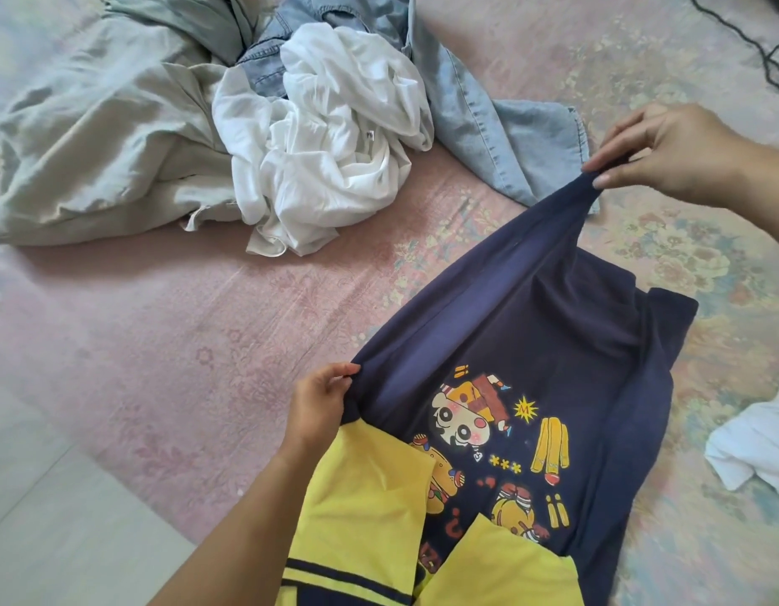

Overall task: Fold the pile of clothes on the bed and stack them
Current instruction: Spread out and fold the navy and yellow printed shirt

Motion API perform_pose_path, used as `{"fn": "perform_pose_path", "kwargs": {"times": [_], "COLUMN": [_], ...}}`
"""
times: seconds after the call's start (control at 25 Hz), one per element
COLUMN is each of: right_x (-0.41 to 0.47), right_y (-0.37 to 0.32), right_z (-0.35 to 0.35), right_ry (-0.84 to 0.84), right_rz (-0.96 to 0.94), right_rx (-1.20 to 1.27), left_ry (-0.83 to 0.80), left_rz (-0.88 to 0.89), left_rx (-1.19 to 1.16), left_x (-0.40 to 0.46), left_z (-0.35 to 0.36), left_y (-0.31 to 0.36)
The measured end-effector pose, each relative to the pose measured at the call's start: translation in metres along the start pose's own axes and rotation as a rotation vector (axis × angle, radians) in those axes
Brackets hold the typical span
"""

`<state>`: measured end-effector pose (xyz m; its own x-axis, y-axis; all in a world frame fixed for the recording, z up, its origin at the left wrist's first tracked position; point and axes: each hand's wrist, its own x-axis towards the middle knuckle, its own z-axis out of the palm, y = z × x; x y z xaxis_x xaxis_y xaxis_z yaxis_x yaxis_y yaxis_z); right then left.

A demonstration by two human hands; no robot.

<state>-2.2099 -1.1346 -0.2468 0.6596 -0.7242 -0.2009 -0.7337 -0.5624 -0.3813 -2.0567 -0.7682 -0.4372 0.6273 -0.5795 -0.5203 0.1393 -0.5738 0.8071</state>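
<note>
On bed (160,325), near right: navy tee (532,343), print up, one edge lifted. Left grip (322,404) and right grip (667,155) each pinching that edge. Advisable: keep edge taut, fold straight across print. Pile (313,124) beyond, unfolded. Legible: "M" in print star.

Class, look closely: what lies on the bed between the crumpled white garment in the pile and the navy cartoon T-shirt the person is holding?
In the head view, only bare pink bedsheet separates the white garment from the navy T-shirt; no clothing lies there.
</note>
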Motion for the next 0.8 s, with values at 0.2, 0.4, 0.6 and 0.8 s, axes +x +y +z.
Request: {"fn": "perform_pose_path", "kwargs": {"times": [0.2, 0.4, 0.6, 0.8], "right_x": [0.008, 0.018, 0.027, 0.029], "right_y": [-0.011, -0.014, -0.015, -0.016], "right_z": [0.005, 0.019, 0.029, 0.023], "right_ry": [0.044, 0.057, 0.054, 0.062], "right_rz": [-0.059, -0.049, -0.054, -0.061], "right_rx": [-0.193, -0.238, -0.313, -0.331], "left_ry": [-0.123, -0.756, -0.858, -0.715], "left_rz": [0.969, 0.829, 0.803, 0.959], "left_rx": [0.750, 1.571, 1.562, 1.339], "left_x": [-0.031, -0.060, -0.059, -0.037], "left_z": [0.015, 0.037, 0.025, -0.087], "left_y": [-0.029, -0.050, -0.035, -0.032]}}
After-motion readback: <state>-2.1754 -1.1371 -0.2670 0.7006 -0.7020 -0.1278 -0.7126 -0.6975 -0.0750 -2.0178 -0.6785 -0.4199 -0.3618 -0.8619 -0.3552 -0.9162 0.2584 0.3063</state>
